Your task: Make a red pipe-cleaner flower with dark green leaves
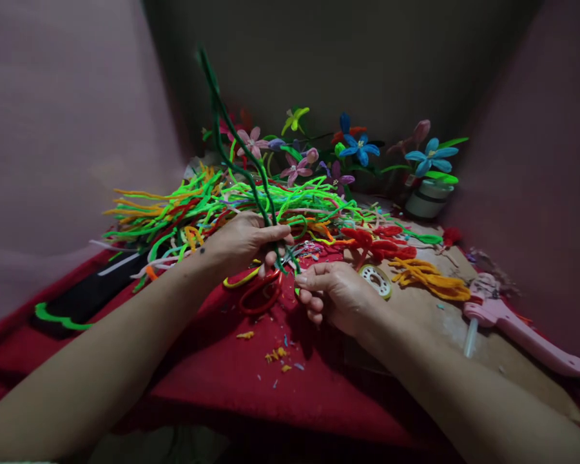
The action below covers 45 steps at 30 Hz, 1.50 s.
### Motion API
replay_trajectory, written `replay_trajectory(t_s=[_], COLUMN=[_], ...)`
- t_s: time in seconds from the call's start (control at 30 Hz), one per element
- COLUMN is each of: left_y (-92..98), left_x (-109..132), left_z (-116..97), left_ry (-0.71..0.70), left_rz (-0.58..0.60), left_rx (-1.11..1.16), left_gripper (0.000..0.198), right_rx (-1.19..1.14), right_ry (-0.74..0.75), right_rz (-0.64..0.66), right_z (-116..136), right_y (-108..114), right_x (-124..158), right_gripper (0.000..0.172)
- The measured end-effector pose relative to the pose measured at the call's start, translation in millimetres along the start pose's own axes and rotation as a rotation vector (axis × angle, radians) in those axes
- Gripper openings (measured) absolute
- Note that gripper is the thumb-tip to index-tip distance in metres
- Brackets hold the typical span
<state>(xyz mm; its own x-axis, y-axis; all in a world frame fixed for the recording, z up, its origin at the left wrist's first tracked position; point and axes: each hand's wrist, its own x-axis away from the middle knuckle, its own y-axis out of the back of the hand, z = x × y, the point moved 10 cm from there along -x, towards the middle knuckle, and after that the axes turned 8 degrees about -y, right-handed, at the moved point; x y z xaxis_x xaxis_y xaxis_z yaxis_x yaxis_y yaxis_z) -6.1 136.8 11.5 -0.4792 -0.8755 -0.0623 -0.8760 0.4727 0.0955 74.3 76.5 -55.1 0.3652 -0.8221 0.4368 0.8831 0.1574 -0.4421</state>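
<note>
My left hand [245, 241] is closed around dark green pipe cleaners [232, 151] that rise up and to the left from my fist. Just to the right, my right hand [331, 293] pinches the lower ends of the same green stems between thumb and fingers. Red-handled scissors [260, 293] lie on the red cloth [280, 380] directly under my hands. Behind my hands spreads a heap of loose pipe cleaners [212, 200] in neon green, orange and yellow.
Finished pipe-cleaner flowers [360, 147] stand at the back, one blue one in a white pot [428, 198]. Red shapes [381, 241], orange pieces [430, 277], a tape roll [376, 280] and a pink glue gun [517, 325] lie to the right. Small cut scraps [275, 354] dot the cloth.
</note>
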Motion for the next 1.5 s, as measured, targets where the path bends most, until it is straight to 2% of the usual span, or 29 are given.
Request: replay_trajectory(t_s=[0.1,0.3,0.37,0.53,0.8,0.9,1.0,1.07,1.13,1.27,1.5], left_y=[-7.2,-35.6,-38.7,-31.2,-31.3,-31.1,-31.2,-23.6,-9.9,20.0,61.9], left_x=[-1,8,10,6,6,6,6,2,-3,-10,-10], left_z=[10,13,15,19,21,23,26,26,22,13,0], left_ry=[0.06,0.073,0.089,0.094,0.101,0.131,0.194,0.192,0.126,-0.026,-0.151], left_rz=[0.074,0.223,0.221,0.152,0.162,0.145,0.116,0.037,-0.064,-0.226,-0.461], left_rx=[0.056,0.035,0.061,0.104,0.133,0.228,0.391,0.478,0.504,0.428,0.41], left_gripper=[0.019,0.019,0.018,0.022,0.02,0.012,0.008,0.012,0.016,0.016,0.016], right_rx=[0.005,-0.005,-0.007,-0.029,-0.056,-0.03,0.056,0.109,0.158,0.262,0.416], right_ry=[0.056,-0.031,-0.038,-0.074,-0.097,-0.072,-0.044,-0.048,-0.061,-0.068,-0.061], right_rz=[-0.035,0.019,0.026,0.026,0.083,0.096,0.049,0.015,-0.011,-0.071,-0.044], right_z=[4,-4,-5,-9,-9,-7,-6,-8,-10,-10,-10], right_y=[3,-3,-3,-2,-6,-8,-7,-7,-7,-7,-15], right_x=[0,-1,-1,-1,1,1,1,1,2,5,11], right_gripper=[0.015,0.013,0.013,0.011,0.011,0.009,0.011,0.016,0.018,0.018,0.026])
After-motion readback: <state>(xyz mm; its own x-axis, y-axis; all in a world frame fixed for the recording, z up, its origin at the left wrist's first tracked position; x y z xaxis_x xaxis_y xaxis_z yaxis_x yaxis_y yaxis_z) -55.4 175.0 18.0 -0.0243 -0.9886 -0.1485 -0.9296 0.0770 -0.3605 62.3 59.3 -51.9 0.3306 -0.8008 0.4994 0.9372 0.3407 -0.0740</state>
